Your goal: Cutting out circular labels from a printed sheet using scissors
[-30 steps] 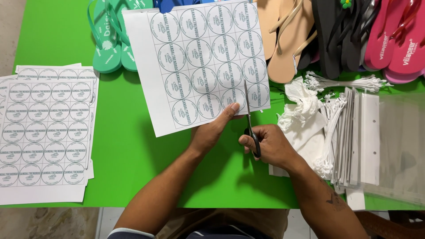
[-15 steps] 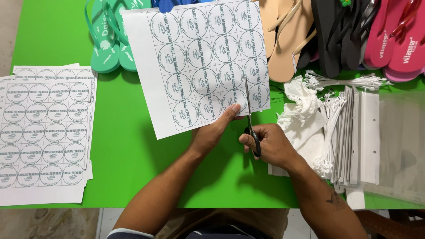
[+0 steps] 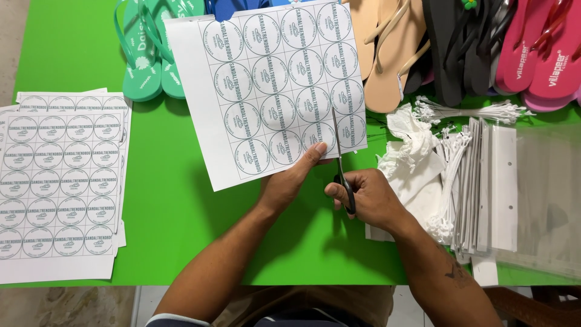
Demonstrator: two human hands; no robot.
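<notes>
Now our scissors (image 3: 340,158) stand a little farther up the printed sheet (image 3: 266,91) than half a second ago, the blades lying along the line between the last two columns of round labels, so the cut along that column looks partly made. Our left hand (image 3: 289,181) pins the sheet's near edge, thumb on top, fingers clamped on the paper. Our right hand (image 3: 366,197) has its fingers closed through the scissor handles, just right of the left hand. The sheet lies tilted on the green worktop (image 3: 169,206), its far end reaching the green sandals (image 3: 148,57). A stack of uncut label sheets (image 3: 60,175) rests at the left; clear bags (image 3: 526,194) lie right.
</notes>
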